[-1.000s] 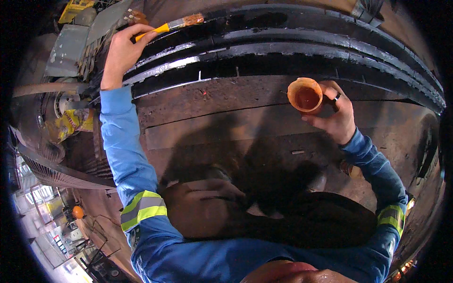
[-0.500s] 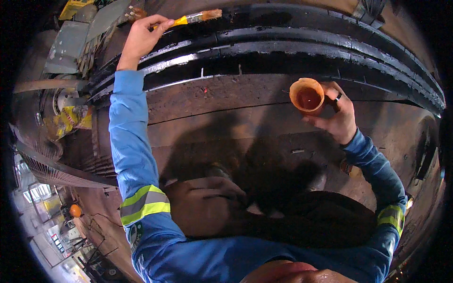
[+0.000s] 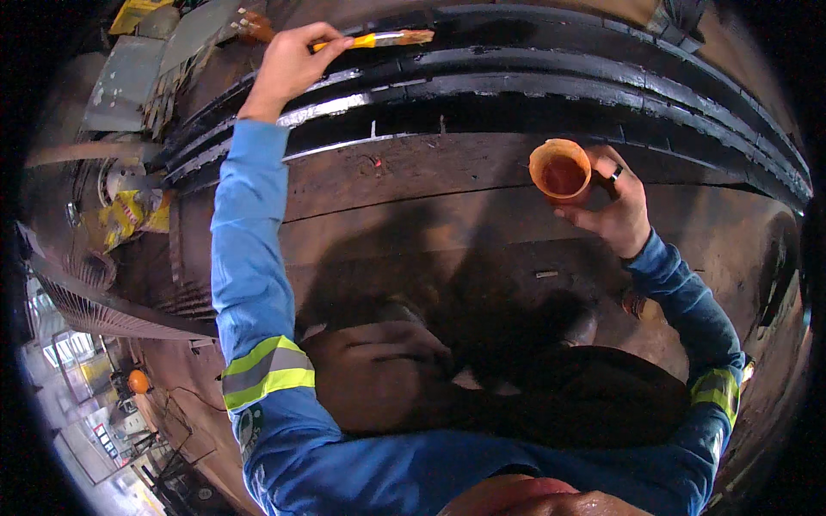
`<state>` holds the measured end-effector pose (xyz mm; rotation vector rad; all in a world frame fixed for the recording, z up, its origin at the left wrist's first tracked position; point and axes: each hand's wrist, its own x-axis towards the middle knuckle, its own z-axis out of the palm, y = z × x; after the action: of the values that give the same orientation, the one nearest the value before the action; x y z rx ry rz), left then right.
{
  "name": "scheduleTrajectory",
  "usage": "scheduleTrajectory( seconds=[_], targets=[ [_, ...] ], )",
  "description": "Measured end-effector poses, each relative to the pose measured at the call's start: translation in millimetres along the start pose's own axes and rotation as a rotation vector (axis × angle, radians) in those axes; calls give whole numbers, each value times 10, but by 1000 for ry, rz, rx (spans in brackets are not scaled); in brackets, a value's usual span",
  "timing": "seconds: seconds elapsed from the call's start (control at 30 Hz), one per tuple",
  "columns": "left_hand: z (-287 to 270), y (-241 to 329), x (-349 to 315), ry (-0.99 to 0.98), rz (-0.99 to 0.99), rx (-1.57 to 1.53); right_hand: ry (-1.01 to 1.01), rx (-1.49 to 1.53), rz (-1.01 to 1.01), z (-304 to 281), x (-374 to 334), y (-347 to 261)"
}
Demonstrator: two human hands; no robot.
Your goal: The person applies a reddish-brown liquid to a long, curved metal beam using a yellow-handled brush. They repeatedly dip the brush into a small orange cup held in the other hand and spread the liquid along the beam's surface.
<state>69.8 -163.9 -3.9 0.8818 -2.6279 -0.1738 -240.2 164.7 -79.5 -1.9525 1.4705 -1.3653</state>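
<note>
My left hand (image 3: 295, 69) is closed round the yellow handle of a paintbrush (image 3: 379, 39), whose brown-stained bristles point right. The brush lies over long, curved black ridges (image 3: 525, 86) with a wet-looking shine; whether the bristles touch the surface I cannot tell. In my right hand (image 3: 621, 206), which wears a dark ring, an orange-brown cup (image 3: 559, 172) is gripped from its right side. The cup tilts toward me and shows reddish-brown liquid inside. It is held over the brown plate on the near side of the ridges.
Grey metal plates (image 3: 129, 82) are stacked at the far left, above a crumpled yellow bag (image 3: 129, 215). A ribbed metal piece (image 3: 112, 310) curves along the left. An orange ball-like object (image 3: 138, 382) shows farther off. Brown steel plate (image 3: 413, 224) spreads before me.
My left hand has shifted right and slightly down with the paintbrush, so the bristles are farther along the ridge. My right hand and the cup have barely moved.
</note>
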Motion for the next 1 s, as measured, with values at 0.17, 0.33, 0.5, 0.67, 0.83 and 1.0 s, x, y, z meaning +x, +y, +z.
scheduleTrajectory(
  seconds=[0.17, 0.33, 0.5, 0.67, 0.83, 1.0],
  targets=[
    [71, -62, -39, -18, 11, -37, -55, 28, 81, 54, 48, -137],
    [158, 260, 106, -54, -9, 103, -11, 52, 39, 27, -4, -43],
    [10, 49, -160, -55, -113, 166, -27, 1, 50, -7, 36, -151],
    [85, 75, -137, -34, -76, -22, -14, 40, 87, -16, 23, -122],
    [134, 132, 188, 73, 15, 72, -54, 51, 112, 10, 79, -199],
    [-15, 40, 67, 90, -27, -249, -44, -1, 109, -48, 57, -218]
  ],
)
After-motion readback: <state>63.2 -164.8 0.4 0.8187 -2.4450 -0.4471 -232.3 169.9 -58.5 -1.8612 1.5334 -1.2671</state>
